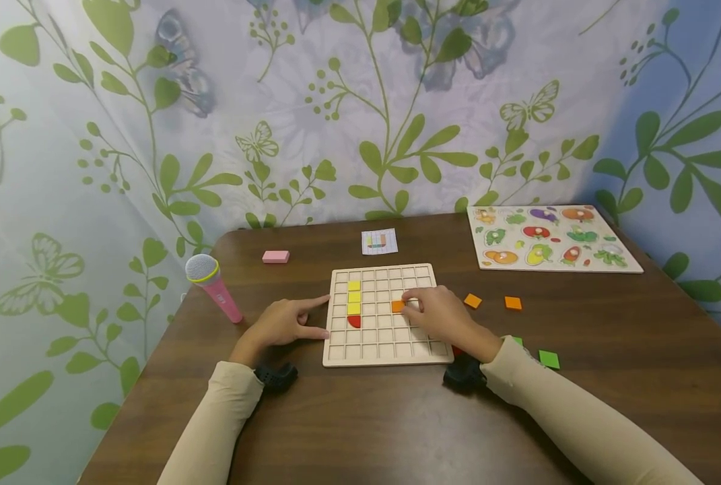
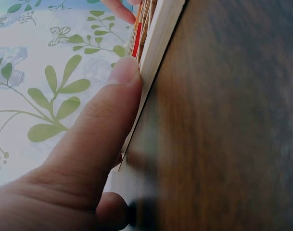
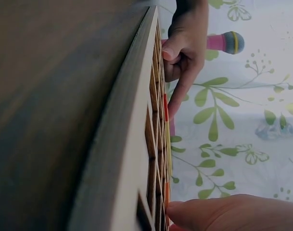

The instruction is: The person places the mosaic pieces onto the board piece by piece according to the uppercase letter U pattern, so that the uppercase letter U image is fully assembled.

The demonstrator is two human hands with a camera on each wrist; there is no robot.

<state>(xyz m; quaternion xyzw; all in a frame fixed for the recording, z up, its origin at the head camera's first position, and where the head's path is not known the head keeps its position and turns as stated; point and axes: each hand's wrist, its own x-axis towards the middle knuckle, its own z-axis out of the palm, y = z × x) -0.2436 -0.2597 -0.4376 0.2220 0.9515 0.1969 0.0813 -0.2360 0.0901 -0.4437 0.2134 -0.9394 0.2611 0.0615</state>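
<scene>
A pale wooden grid board (image 1: 390, 362) lies flat on the table. My left hand (image 1: 281, 323) is at its left edge, with thumb and index finger stretched apart against the rim; the left thumb (image 2: 105, 106) shows large in the left wrist view. Over the board's right half, my right hand (image 1: 443, 315) pinches an orange square tile (image 1: 398, 306) by its right side, at a middle cell. Toward the left of the grid stands a column of yellow tiles (image 1: 354, 297), with a red rounded piece (image 1: 354, 322) directly below them.
Right of the board lie two loose orange tiles (image 1: 513, 303) and green tiles (image 1: 549, 359), one partly hidden by the right sleeve. Behind are a small pattern card (image 1: 380, 242), a pink block (image 1: 275, 256) and a vegetable puzzle (image 1: 554, 239). A pink microphone (image 1: 222, 294) lies left.
</scene>
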